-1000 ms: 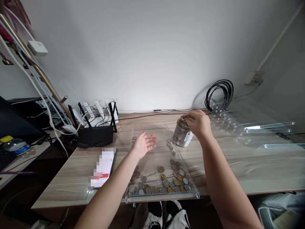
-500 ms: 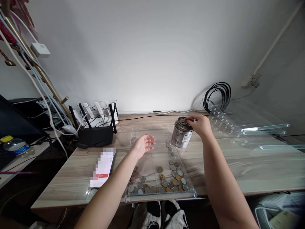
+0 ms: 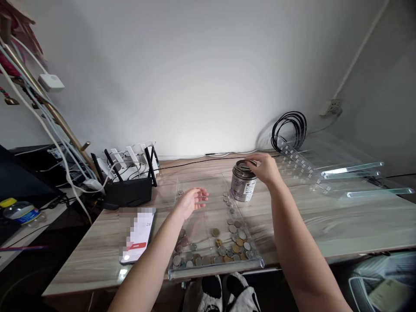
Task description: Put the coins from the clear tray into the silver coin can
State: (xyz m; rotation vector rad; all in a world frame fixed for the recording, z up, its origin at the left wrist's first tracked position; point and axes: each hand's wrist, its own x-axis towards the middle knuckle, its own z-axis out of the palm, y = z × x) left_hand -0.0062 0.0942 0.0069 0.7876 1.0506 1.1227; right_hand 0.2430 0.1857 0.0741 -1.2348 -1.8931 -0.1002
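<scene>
My right hand (image 3: 264, 168) is at the top of a round metal tin (image 3: 243, 185), its fingertips together over the lid. Whatever they may pinch is hidden. The tin stands upright on the desk, with a label on its side. My left hand (image 3: 192, 203) hovers, palm turned inward, over a clear plastic tray (image 3: 208, 212), its fingers loosely stretched and nothing in them. Several coins (image 3: 222, 250) of silver and golden colour lie in the tray, most of them along its near edge and right side.
Left of the tray lies a phone (image 3: 139, 234) with a lit screen. Behind it stands a black router (image 3: 130, 190) with antennas. A coiled black cable (image 3: 289, 130) leans on the wall. More clear plastic trays (image 3: 351, 171) sit at the right. A bottle (image 3: 22, 212) is far left.
The view has shifted slightly. My right fingertips stay at the tin's lid, now reaching a little further over it. My left hand remains open above the tray.
</scene>
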